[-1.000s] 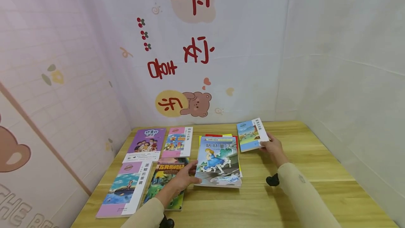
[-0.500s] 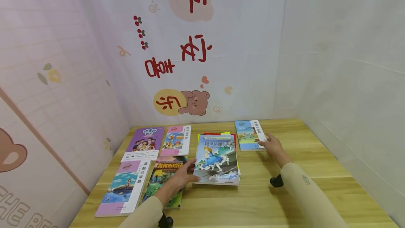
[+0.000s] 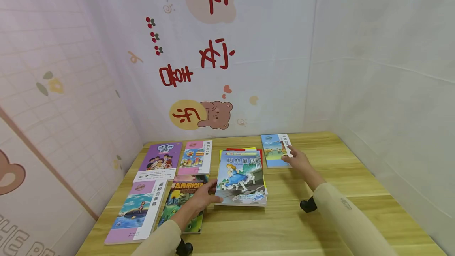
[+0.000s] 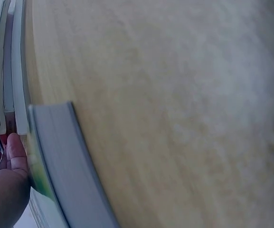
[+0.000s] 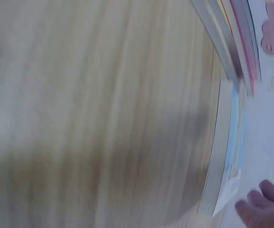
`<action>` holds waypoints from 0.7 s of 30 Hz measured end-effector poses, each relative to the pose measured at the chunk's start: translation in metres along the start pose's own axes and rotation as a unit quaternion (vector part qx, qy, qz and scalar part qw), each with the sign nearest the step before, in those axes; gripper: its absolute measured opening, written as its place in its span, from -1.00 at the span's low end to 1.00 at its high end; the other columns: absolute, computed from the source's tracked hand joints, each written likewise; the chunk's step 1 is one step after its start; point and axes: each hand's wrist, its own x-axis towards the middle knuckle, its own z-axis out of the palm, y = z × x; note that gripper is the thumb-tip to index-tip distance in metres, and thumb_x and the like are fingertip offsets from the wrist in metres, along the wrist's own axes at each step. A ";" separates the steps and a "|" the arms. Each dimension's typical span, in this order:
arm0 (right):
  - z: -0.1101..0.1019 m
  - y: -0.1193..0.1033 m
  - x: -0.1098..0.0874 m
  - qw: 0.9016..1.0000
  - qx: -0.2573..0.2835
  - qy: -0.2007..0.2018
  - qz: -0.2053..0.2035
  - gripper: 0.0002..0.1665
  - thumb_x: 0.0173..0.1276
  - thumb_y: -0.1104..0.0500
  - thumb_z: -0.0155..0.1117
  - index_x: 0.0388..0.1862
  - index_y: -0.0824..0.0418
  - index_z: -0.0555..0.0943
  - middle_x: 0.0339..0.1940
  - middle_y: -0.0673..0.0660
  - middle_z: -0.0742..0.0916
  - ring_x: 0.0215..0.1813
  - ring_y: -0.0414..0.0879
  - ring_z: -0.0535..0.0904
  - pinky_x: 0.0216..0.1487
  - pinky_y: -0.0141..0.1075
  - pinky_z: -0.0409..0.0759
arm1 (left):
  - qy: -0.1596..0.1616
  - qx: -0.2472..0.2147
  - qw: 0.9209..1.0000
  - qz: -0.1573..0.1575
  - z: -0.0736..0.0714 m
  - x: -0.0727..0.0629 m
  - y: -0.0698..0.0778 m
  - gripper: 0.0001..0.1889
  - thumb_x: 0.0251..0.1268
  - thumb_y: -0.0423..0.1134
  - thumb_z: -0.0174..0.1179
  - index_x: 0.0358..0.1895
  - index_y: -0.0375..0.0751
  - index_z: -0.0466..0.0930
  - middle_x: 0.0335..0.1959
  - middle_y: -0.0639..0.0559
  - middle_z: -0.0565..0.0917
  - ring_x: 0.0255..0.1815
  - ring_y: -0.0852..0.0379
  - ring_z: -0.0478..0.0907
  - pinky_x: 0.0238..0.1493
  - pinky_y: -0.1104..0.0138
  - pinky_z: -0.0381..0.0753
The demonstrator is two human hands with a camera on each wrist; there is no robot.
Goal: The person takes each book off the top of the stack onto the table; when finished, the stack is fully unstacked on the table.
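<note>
In the head view, my left hand (image 3: 202,200) is at the left side of a book stack, with its thumb by the front corner of the top book (image 3: 241,177), which shows a girl in a blue dress. The left wrist view shows those fingers (image 4: 17,152) extended against the edges of the stacked books (image 4: 6,71). My right hand (image 3: 299,162) hovers over the right edge of a blue-covered book (image 3: 273,151) lying flat at the back. Seen from the right wrist, the right fingers (image 5: 258,198) are spread and apart from that book.
Left of the stack lie a purple book (image 3: 160,159), a pink book (image 3: 193,157), a green-and-brown book (image 3: 177,200) and a lilac book with a seaside cover (image 3: 133,208). A printed cloth wall (image 3: 284,70) rises behind the wooden table (image 3: 348,192).
The blue-covered book, earlier tilted in my right hand, has come down flat on the table. My right hand has let go and shifted slightly left. My left hand stays by the stack.
</note>
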 end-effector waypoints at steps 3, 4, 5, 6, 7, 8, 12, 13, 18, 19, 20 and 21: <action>0.010 -0.004 -0.007 0.999 0.023 -0.023 -0.008 -0.11 0.51 0.15 0.18 0.63 0.25 -0.05 0.54 0.47 0.14 0.54 0.35 0.01 0.41 0.16 0.21 | -0.002 -0.004 1.000 -0.001 -0.001 -0.001 0.000 -0.11 0.22 -0.30 0.40 0.54 -0.36 0.08 0.41 -0.36 0.28 0.39 -0.35 0.22 0.22 -0.17 0.37; 0.014 -0.004 -0.009 0.999 0.027 -0.028 -0.010 -0.11 0.51 0.16 0.19 0.63 0.25 -0.03 0.53 0.46 0.17 0.53 0.34 0.04 0.41 0.15 0.22 | -0.003 -0.005 1.000 0.000 -0.001 -0.001 0.000 -0.11 0.22 -0.30 0.40 0.54 -0.36 0.09 0.40 -0.35 0.29 0.38 -0.34 0.23 0.21 -0.16 0.38; 0.018 -0.005 -0.012 0.999 0.030 -0.035 -0.013 -0.11 0.50 0.16 0.19 0.63 0.26 -0.03 0.53 0.46 0.19 0.53 0.34 0.06 0.41 0.15 0.23 | -0.004 -0.005 1.000 0.002 -0.001 -0.001 0.001 -0.12 0.22 -0.30 0.40 0.53 -0.37 0.10 0.39 -0.34 0.32 0.36 -0.33 0.26 0.20 -0.15 0.40; 0.022 -0.005 -0.014 0.999 0.035 -0.040 -0.013 -0.11 0.49 0.16 0.21 0.62 0.26 -0.01 0.52 0.46 0.21 0.52 0.34 0.09 0.40 0.14 0.25 | -0.005 -0.007 1.000 0.004 -0.001 -0.001 0.001 -0.13 0.22 -0.30 0.40 0.53 -0.36 0.11 0.37 -0.33 0.34 0.34 -0.32 0.28 0.18 -0.14 0.41; 0.026 -0.005 -0.016 0.998 0.037 -0.046 -0.013 -0.12 0.49 0.16 0.21 0.62 0.25 0.00 0.52 0.45 0.22 0.52 0.33 0.10 0.39 0.14 0.26 | -0.006 -0.008 1.000 0.007 -0.001 -0.001 0.001 -0.14 0.22 -0.31 0.40 0.53 -0.37 0.12 0.35 -0.32 0.36 0.33 -0.31 0.30 0.17 -0.12 0.42; 0.030 -0.005 -0.019 0.998 0.039 -0.050 -0.013 -0.12 0.49 0.16 0.22 0.62 0.25 0.02 0.51 0.44 0.24 0.51 0.32 0.12 0.39 0.13 0.28 | -0.007 -0.007 1.000 0.010 -0.002 -0.001 0.000 -0.15 0.21 -0.31 0.40 0.52 -0.36 0.14 0.32 -0.29 0.39 0.30 -0.29 0.33 0.16 -0.10 0.44; 0.045 -0.004 -0.032 0.997 0.036 -0.063 -0.019 -0.16 0.47 0.20 0.23 0.60 0.27 0.08 0.47 0.43 0.33 0.45 0.32 0.25 0.33 0.15 0.35 | -0.012 -0.001 1.000 0.018 -0.004 -0.002 0.000 -0.18 0.20 -0.30 0.41 0.50 -0.34 0.21 0.26 -0.24 0.47 0.26 -0.24 0.39 0.14 -0.08 0.47; 0.048 -0.004 -0.035 0.997 0.037 -0.066 -0.023 -0.17 0.46 0.22 0.23 0.59 0.28 0.10 0.46 0.43 0.34 0.43 0.33 0.28 0.32 0.15 0.37 | -0.012 0.003 1.000 0.019 -0.004 -0.003 0.000 -0.19 0.20 -0.30 0.41 0.49 -0.34 0.22 0.25 -0.23 0.48 0.26 -0.23 0.39 0.14 -0.07 0.47; 0.061 -0.005 -0.054 0.995 0.048 -0.078 -0.034 -0.19 0.41 0.29 0.25 0.55 0.37 0.15 0.40 0.48 0.40 0.35 0.34 0.39 0.23 0.05 0.50 | -0.025 0.009 1.000 0.013 -0.009 -0.006 0.000 -0.22 0.22 -0.30 0.40 0.48 -0.36 0.25 0.21 -0.21 0.51 0.22 -0.20 0.43 0.14 -0.05 0.49; 0.064 -0.005 -0.058 0.995 0.051 -0.081 -0.035 -0.19 0.41 0.28 0.26 0.55 0.38 0.16 0.38 0.49 0.40 0.34 0.33 0.40 0.20 0.03 0.52 | -0.030 0.008 0.999 0.012 -0.009 -0.007 0.000 -0.22 0.22 -0.31 0.40 0.47 -0.37 0.24 0.21 -0.22 0.52 0.22 -0.20 0.44 0.14 -0.05 0.49; 0.065 -0.004 -0.061 0.995 0.052 -0.079 -0.034 -0.18 0.39 0.29 0.27 0.54 0.39 0.17 0.37 0.49 0.42 0.32 0.32 0.42 0.19 0.01 0.54 | -0.034 0.009 0.999 0.011 -0.010 -0.007 0.000 -0.22 0.22 -0.31 0.39 0.47 -0.38 0.24 0.22 -0.23 0.51 0.23 -0.20 0.44 0.15 -0.04 0.49; 0.067 -0.003 -0.064 0.995 0.052 -0.081 -0.036 -0.18 0.38 0.28 0.29 0.53 0.40 0.17 0.36 0.50 0.43 0.30 0.32 0.44 0.18 0.00 0.55 | -0.038 0.009 0.999 0.011 -0.011 -0.008 0.000 -0.22 0.22 -0.32 0.39 0.47 -0.40 0.22 0.23 -0.24 0.51 0.25 -0.21 0.43 0.16 -0.04 0.48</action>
